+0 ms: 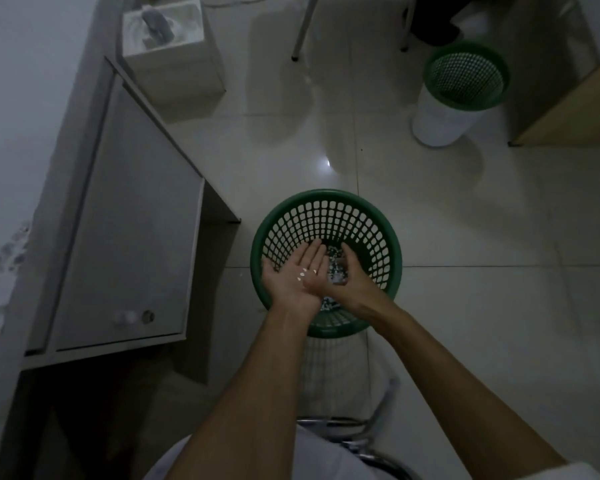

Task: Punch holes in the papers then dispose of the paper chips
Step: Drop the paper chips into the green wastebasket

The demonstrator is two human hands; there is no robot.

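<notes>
At far left a grey cabinet [118, 216] stands against the wall. Your left hand [293, 277] lies flat, palm up and fingers spread, over the green basket [326, 199], with a few white chips [305, 273] on the palm. Your right hand [343, 275] touches it, fingers curled loosely, brushing at the palm. More chips lie in the basket's bottom. A second basket [466, 76] stands far right.
</notes>
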